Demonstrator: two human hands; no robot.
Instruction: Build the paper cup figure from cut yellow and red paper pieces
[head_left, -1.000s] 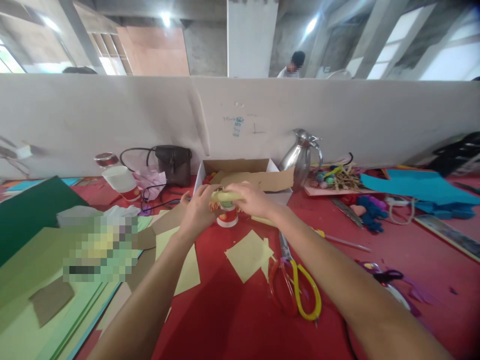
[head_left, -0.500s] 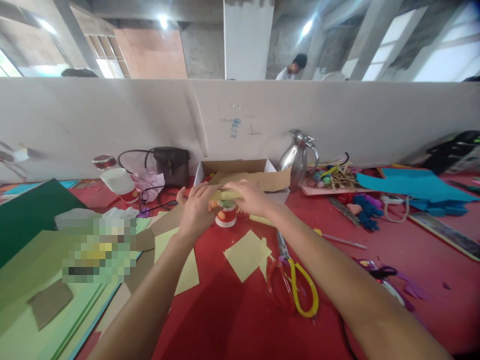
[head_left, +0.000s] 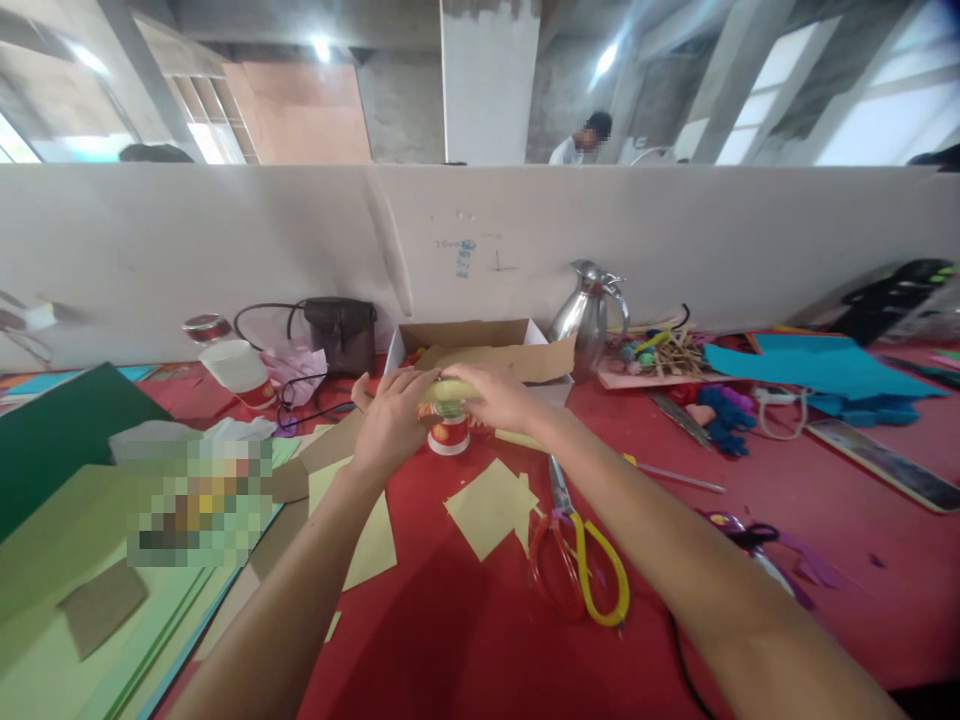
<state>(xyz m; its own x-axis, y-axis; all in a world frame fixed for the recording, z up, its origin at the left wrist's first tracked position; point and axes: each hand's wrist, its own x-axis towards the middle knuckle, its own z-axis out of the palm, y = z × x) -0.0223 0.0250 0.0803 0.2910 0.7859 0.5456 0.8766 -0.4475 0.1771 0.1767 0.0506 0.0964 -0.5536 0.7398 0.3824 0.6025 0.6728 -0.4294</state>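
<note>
Two hands of mine meet just past the middle of the red table (head_left: 420, 640), closed on a pale yellow roll (head_left: 451, 391) between them. My left forearm (head_left: 307, 560) slants in from 7 o'clock; the left hand (head_left: 391, 415) arches palm-down, fingers bent over the roll's 9 o'clock end, one finger sticking out toward 10. My right forearm (head_left: 660, 530) reaches in from 4 o'clock, and the right hand (head_left: 491, 395) curls its fingers narrowly around the 3 o'clock end. The roll lies level above a red-and-white cup (head_left: 448, 437); whether they touch, I can't tell. The scissors (head_left: 616, 600) lie at 4 o'clock from the cup.
</note>
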